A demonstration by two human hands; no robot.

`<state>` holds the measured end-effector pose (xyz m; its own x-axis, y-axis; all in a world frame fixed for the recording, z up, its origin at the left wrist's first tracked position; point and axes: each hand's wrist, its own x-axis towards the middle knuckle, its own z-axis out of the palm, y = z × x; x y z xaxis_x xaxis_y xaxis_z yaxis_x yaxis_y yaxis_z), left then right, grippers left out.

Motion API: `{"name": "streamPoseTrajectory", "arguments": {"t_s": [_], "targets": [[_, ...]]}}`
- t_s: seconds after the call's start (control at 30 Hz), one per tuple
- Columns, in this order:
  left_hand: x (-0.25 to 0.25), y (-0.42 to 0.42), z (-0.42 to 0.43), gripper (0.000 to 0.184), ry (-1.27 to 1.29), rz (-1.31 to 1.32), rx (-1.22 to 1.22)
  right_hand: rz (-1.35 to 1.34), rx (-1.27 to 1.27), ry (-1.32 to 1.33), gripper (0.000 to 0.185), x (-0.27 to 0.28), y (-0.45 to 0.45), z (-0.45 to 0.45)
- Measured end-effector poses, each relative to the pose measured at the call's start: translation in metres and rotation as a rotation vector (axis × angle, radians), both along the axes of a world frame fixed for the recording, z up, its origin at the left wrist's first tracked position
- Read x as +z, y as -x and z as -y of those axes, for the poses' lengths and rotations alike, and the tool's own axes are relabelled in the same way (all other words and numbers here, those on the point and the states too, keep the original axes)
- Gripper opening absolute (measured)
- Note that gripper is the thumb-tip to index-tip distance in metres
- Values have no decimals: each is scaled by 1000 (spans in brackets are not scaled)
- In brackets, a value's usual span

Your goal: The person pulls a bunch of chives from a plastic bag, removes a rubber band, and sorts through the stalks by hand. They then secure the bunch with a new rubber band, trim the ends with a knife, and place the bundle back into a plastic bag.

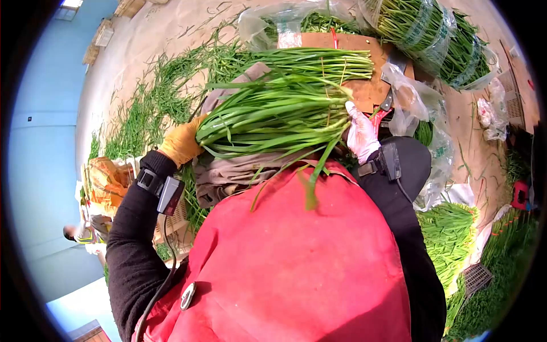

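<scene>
While we look down over our red apron (307,251), both arms reach forward and frame a green bunch (273,117) lying crosswise above our lap. Our left elbow bends outward, its forearm angling inward to the wrist; the orange-gloved left hand (181,141) curls closed on the leafy end, most fingers hidden beneath. Our right forearm slants up and inward, and the white-gloved right hand (361,135) grips the stem end, thumb extended along the near edge, fingers partly out of sight. Red-handled scissors (378,117) lie just beside that hand; another bunch (307,60) rests beyond.
</scene>
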<state>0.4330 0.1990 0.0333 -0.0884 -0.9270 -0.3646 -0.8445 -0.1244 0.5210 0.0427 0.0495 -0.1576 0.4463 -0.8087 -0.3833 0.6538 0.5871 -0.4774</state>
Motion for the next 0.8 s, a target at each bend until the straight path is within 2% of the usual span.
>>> {"name": "streamPoseTrajectory", "arguments": {"t_s": [0.03,0.07,0.13,0.2,0.27,0.33,0.37,0.4,0.43,0.5,0.53,0.6,0.63,0.67,0.73,0.77,0.8], "targets": [[-9,-4,-1,60,-44,-209,77,1,53,-13,31,17,0,-4],[-13,-7,-5,59,-59,-249,95,5,103,-27,32,35,0,-8],[-6,2,-7,57,-89,-328,131,-39,100,20,33,22,-4,-8],[5,13,-13,52,69,-15,0,-32,121,-14,33,28,-6,-11],[6,4,-14,46,10,88,46,-54,166,10,38,33,-6,-13],[17,-4,-8,40,3,-74,164,-13,224,-15,41,42,-4,-15],[28,-11,-2,37,17,-289,256,87,307,19,47,38,1,-13],[47,-11,6,39,29,-368,294,130,333,18,51,25,3,-12],[66,-11,15,40,43,-448,330,134,356,14,53,38,2,-13],[128,17,24,43,359,375,-182,157,378,32,56,54,-2,-16],[134,11,30,45,298,489,-212,175,379,53,57,57,-4,-17],[162,19,39,44,513,701,-388,203,385,126,60,65,-5,-12],[177,29,47,43,577,537,-356,208,391,162,62,70,-1,-14],[196,55,52,40,525,365,-341,212,407,189,64,73,2,-19],[202,48,66,39,323,560,-397,213,400,266,65,80,5,-25],[208,55,67,37,393,686,-452,214,381,323,66,84,6,-20],[218,67,75,37,402,636,-462,147,382,326,70,79,12,-20]]}}
